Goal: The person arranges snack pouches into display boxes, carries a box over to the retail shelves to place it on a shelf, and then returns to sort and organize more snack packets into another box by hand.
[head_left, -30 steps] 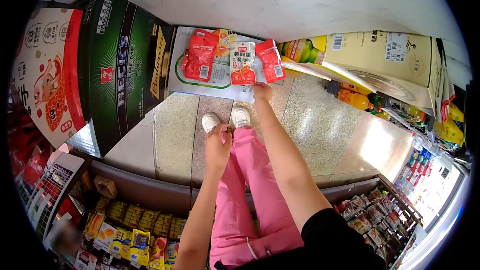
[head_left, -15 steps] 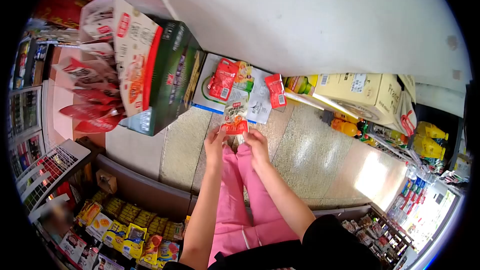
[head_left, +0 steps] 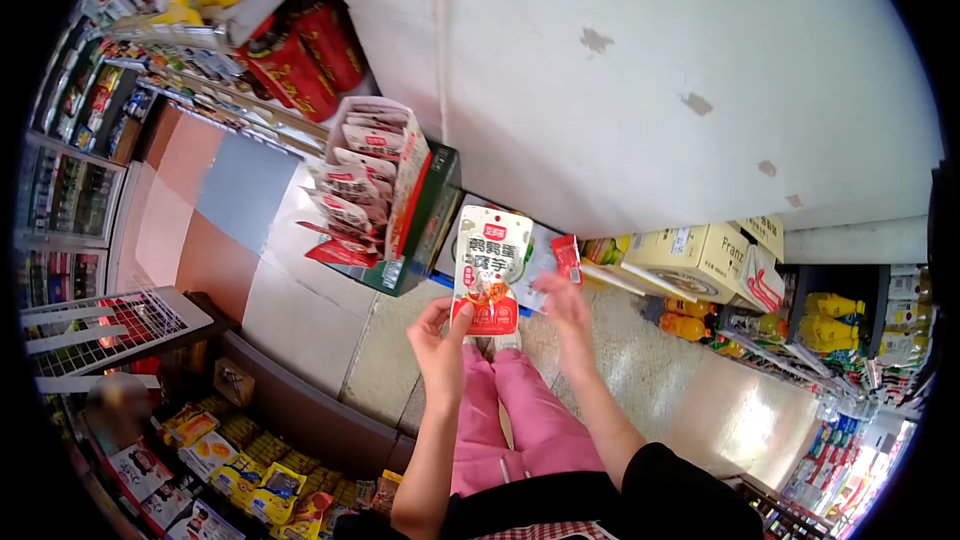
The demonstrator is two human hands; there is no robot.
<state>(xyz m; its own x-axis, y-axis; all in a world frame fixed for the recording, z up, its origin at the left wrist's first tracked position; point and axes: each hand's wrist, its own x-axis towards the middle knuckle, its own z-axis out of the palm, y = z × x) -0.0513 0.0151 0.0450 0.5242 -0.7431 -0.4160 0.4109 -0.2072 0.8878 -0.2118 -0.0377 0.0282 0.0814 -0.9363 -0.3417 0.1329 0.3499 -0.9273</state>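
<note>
A: so where's the pouch (head_left: pixel 494 265) sitting in that grip?
B: up in the air, front facing the camera. left hand (head_left: pixel 440 352) is clamped on its bottom left corner, thumb across the front, most of the pouch sticking out above the grip.
A: and the right hand (head_left: pixel 568 315)?
B: kinda blurry lol, just beside the pouch's right edge, fingers loosely apart. past it there's a red pack (head_left: pixel 566 257) at the right edge of the carton (head_left: pixel 540 258).

Your pouch (head_left: pixel 495 265) looks like smooth plastic, your trousers (head_left: pixel 540 420) matt cloth; the floor (head_left: pixel 740 395) at four o'clock (stone-like) gleams glossy.
</note>
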